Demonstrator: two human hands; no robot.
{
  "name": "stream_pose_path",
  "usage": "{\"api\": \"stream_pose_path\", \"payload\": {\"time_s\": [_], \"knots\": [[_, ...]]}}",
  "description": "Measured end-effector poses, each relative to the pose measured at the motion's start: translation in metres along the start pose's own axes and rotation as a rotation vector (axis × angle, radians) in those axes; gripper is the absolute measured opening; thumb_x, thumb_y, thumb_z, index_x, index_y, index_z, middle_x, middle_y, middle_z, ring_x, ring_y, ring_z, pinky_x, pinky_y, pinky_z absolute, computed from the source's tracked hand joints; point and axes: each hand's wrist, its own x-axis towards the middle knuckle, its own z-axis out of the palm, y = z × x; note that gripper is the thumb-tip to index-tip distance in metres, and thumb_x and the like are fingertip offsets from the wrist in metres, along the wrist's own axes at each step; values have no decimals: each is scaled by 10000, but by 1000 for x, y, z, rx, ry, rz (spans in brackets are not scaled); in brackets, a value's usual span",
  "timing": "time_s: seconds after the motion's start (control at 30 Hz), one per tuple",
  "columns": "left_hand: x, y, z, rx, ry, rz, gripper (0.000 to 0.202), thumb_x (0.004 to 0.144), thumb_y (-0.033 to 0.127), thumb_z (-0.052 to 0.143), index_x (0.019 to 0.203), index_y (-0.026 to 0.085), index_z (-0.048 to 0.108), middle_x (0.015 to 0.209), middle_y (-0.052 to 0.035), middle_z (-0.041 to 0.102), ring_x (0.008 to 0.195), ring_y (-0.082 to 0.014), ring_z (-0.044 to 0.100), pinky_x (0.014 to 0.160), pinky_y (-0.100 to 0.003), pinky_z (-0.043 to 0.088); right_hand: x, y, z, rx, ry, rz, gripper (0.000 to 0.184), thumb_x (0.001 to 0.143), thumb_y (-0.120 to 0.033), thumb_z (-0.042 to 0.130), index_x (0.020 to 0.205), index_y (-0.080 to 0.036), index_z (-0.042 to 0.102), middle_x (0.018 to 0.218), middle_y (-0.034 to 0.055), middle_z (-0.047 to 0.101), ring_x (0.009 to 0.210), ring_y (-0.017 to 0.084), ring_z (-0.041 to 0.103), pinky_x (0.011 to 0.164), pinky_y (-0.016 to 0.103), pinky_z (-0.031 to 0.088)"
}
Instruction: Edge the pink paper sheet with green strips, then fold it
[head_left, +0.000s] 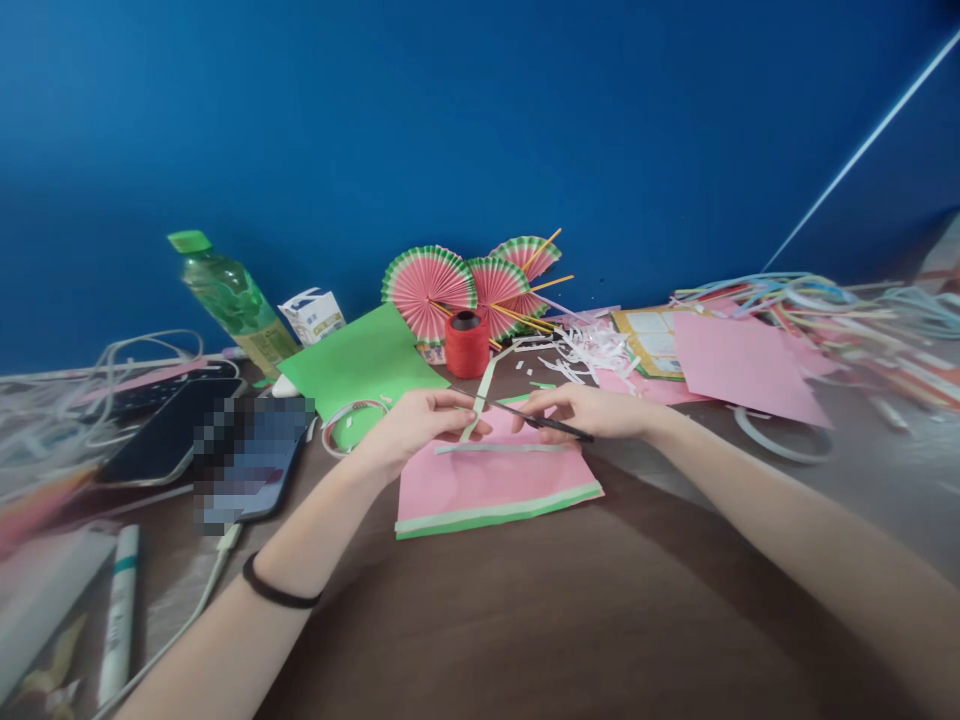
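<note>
My left hand (420,425) pinches a narrow pale strip (487,378), which runs up past the fingertips toward the spool. In my right hand (577,408) is a slim dark tool (574,432), its thin end reaching left to the strip; whether it is a craft knife or something else I cannot tell. Below both hands lies a pink paper sheet (495,490) with a green and white band along its near edge. Another pale strip (502,449) lies across that sheet. Just beyond stands a red thread spool (466,346).
Pleated watermelon-pattern paper fans (429,290) lean on the blue wall. Left are a green sheet (360,360), a tape roll (337,430), a drink bottle (236,300), phones (255,460) and a marker (120,610). Right are paper shreds (596,350) and pink sheets (739,365).
</note>
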Motion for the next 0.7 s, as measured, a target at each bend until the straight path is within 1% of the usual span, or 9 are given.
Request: {"api": "stream_pose_path", "payload": {"time_s": [0.1,0.27,0.4,0.5,0.7], "knots": [[0,0,0,7,4,1,175,653,259,636,792,160,669,748,-72,709,689,-169,638,699,-297,471,0,-2,0,8,-9,7,363,736,-462,556,1008,-235,632,857,28,587,615,97,441,559,223,343],[0,0,0,9,3,8,187,648,262,632,799,159,669,752,-77,709,703,-177,638,697,-302,472,0,-4,1,19,-33,15,383,761,-469,519,1029,-211,610,904,35,570,584,76,403,530,209,327],[0,1,1,20,11,8,191,638,273,634,784,157,669,751,-78,710,701,-181,638,700,-308,476,0,-4,1,0,-28,-8,367,763,-458,520,1016,-209,615,926,36,574,585,73,410,532,207,326],[-1,2,1,24,11,9,183,633,274,637,773,161,671,742,-74,710,692,-179,636,690,-305,479,-1,-5,1,-28,-16,-26,348,767,-442,522,1003,-206,618,894,29,574,571,66,398,535,206,322],[0,1,0,14,6,5,172,639,259,636,772,157,671,749,-78,709,688,-176,636,680,-297,473,-1,-8,0,-53,-12,-42,350,765,-420,528,1004,-184,623,882,33,578,610,81,430,585,223,335]]}}
